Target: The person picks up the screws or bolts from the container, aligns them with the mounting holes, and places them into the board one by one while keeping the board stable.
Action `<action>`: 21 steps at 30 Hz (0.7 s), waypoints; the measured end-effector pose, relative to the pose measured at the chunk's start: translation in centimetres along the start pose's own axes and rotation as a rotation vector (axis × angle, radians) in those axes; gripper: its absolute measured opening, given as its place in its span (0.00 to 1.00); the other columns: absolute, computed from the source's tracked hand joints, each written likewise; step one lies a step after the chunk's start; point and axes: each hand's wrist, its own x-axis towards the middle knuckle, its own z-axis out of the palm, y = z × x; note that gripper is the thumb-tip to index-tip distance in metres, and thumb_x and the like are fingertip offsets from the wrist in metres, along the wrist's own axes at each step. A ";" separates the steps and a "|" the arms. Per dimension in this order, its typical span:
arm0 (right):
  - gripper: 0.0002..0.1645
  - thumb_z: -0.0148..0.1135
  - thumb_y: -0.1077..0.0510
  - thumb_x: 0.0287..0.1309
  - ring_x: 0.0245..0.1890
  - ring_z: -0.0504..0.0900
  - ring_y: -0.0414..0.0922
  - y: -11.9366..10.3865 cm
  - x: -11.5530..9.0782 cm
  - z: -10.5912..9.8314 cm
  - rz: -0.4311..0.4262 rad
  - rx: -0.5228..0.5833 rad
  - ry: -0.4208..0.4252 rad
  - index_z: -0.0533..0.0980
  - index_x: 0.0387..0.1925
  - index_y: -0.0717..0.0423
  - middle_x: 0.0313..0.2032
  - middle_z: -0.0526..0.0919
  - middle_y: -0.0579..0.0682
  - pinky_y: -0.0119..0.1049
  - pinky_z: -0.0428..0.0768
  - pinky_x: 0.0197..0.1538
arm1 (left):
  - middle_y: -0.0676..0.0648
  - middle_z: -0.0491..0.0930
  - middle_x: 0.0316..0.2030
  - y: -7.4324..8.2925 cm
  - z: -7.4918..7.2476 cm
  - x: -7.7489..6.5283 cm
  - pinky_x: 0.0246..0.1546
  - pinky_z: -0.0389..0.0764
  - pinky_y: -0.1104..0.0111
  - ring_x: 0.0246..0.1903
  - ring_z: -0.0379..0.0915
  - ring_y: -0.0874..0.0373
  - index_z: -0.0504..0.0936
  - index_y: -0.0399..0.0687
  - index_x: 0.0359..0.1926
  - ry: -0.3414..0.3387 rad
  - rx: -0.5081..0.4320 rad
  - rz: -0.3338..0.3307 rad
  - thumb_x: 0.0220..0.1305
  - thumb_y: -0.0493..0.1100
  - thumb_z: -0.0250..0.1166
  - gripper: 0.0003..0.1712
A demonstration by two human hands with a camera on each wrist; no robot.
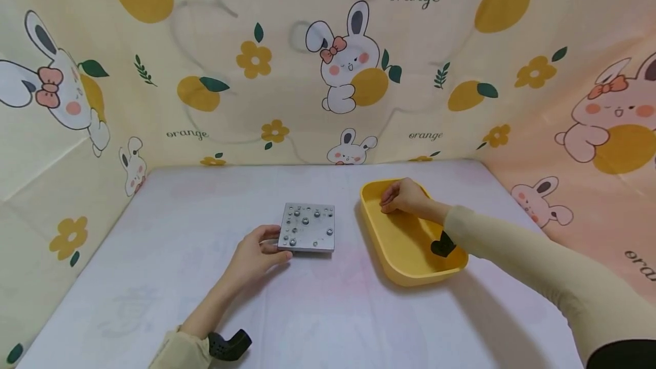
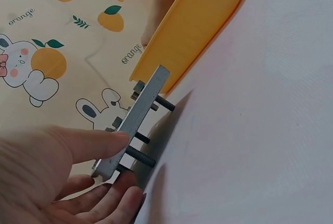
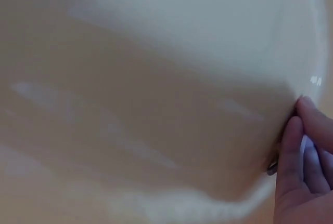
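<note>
My left hand (image 1: 256,255) grips the left edge of a square metal plate (image 1: 320,226), thumb on one face and fingers at the other. Bolt heads stand on the plate's top, and threaded shanks (image 2: 140,157) stick out underneath in the left wrist view. The plate is tilted and held above the table. My right hand (image 1: 407,197) is inside the yellow tray (image 1: 397,238), near its far end. In the right wrist view its thumb and fingers pinch a small dark metal piece (image 3: 272,169), mostly hidden, so its kind is unclear.
The tray stands to the right of the plate on a white-covered table (image 1: 205,204). A printed cloth (image 1: 292,95) with rabbits and oranges hangs behind and at both sides. Dark straps with black pieces (image 1: 229,345) sit at the wrists.
</note>
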 end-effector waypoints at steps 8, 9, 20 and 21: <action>0.13 0.67 0.70 0.57 0.34 0.86 0.51 -1.1 -0.9 -0.3 0.053 0.232 0.002 0.77 0.43 0.76 0.36 0.85 0.65 0.46 0.83 0.42 | 0.42 0.78 0.55 0.1 -0.1 0.0 0.42 0.81 0.64 0.42 0.82 0.53 0.71 0.36 0.63 0.002 0.025 0.001 0.51 0.35 0.76 0.38; 0.14 0.67 0.70 0.58 0.33 0.85 0.51 -1.4 -1.2 -0.4 0.061 0.277 0.012 0.77 0.44 0.76 0.37 0.85 0.64 0.46 0.83 0.43 | 0.41 0.78 0.55 0.1 -0.1 0.0 0.41 0.81 0.65 0.42 0.82 0.53 0.71 0.36 0.63 0.001 0.024 0.000 0.51 0.36 0.76 0.38; 0.10 0.59 0.72 0.65 0.41 0.83 0.49 -9.8 -3.4 3.8 -0.013 0.643 -0.165 0.77 0.47 0.71 0.45 0.84 0.62 0.41 0.79 0.51 | 0.38 0.77 0.55 0.0 -0.1 0.0 0.42 0.81 0.65 0.43 0.82 0.50 0.71 0.34 0.63 -0.004 0.006 0.037 0.52 0.35 0.76 0.38; 0.10 0.59 0.71 0.64 0.42 0.83 0.50 -10.6 -3.4 4.6 -0.019 0.621 -0.180 0.77 0.47 0.71 0.46 0.83 0.63 0.42 0.79 0.52 | 0.38 0.77 0.55 0.0 -0.1 0.0 0.42 0.81 0.64 0.43 0.82 0.50 0.71 0.34 0.63 -0.003 0.003 0.036 0.52 0.35 0.76 0.37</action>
